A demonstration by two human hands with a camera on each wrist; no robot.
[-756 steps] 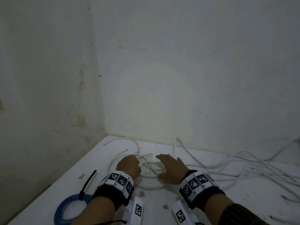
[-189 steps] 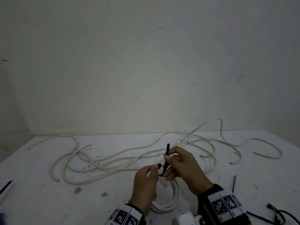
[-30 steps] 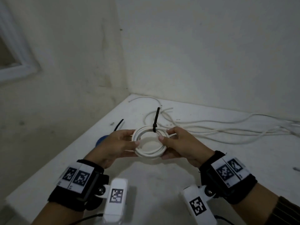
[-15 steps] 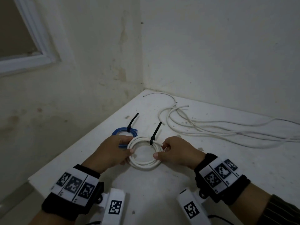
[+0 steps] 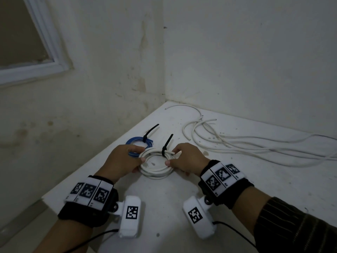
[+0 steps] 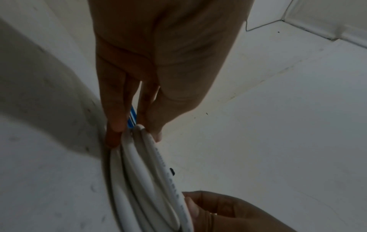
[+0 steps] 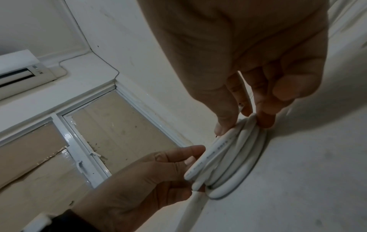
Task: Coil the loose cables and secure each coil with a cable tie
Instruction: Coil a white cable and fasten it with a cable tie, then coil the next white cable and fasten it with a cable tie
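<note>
Since a second earlier, both hands had lowered the tied white round cable coil (image 5: 156, 164) onto the white desk (image 5: 255, 189), beside the blue cable coil (image 5: 135, 143).

From the head view, at centre frame, the left hand (image 5: 124, 161) gripped the white coil's left side and the right hand (image 5: 187, 159) its right side. A black cable tie (image 5: 165, 147) cinched the coil's far edge, its tail pointing up. Another black tie (image 5: 148, 133) bound the blue coil. Loose white cables (image 5: 246, 143) sprawled at the right.

From the left wrist view, the left hand's fingers (image 6: 117, 117) pinched the white strands at centre, blue showing behind them.

From the right wrist view, the right hand's fingertips (image 7: 266, 119) pinched the coil at right of centre, and it lay on the desk.
</note>
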